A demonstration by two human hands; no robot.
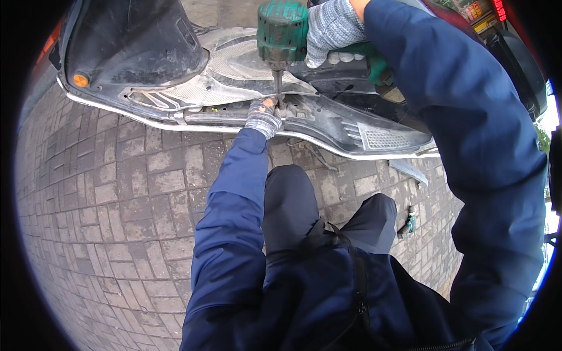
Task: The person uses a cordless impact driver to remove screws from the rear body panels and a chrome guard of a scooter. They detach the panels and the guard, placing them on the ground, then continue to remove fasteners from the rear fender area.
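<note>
Navy sleeves (486, 128) and a jacket front (304, 292) lie nearest the camera, and beyond them two gloved hands meet at the footboard (333, 120) of what looks like a scooter (134, 47) on brick paving (134, 234). The right hand (335, 29) has its fingers wrapped round the handle of a green power tool (282, 35), its bit (278, 79) pointing down; whether the trigger is squeezed, I cannot tell. The left hand (263, 118) has its fingers bunched at the bit's lower end; what they pinch, if anything, is hidden. The work seems midway: a channel (225, 112) along the footboard's near edge is uncovered beside the grey mat (234, 64), so opening it up looks done there. Whether a fastener is going in or coming out cannot be told. Covering the channel appears left to do; a loose grey strip (408, 171) and a small green tool (411, 221) lie on the paving.
</note>
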